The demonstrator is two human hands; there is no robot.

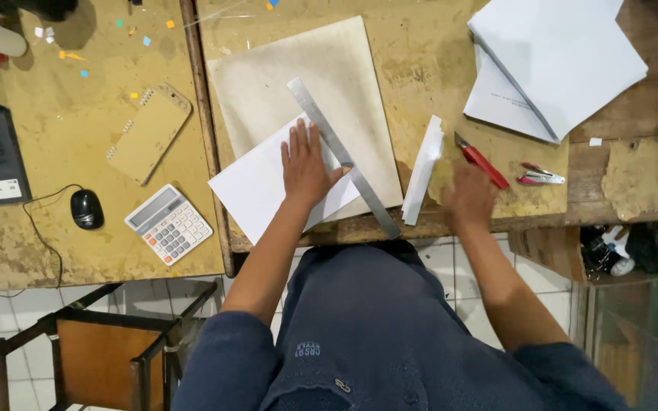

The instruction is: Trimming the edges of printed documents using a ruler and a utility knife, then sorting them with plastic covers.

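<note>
The left hand (306,164) presses flat, fingers spread, on the white paper sheet (257,190) beside the long steel ruler (342,156), mid-frame; keep that pressure steady. The blurred right hand (470,196) reaches beside the red utility knife (483,162); its grip cannot be told.

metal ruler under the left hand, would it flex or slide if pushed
The metal ruler looks thin, flat and straight, so probably stiff, with slight springiness. It lies on smooth white paper, so it could slide easily unless pressed; the left hand rests beside it, thumb touching. Being flat, it shouldn't roll.
</note>
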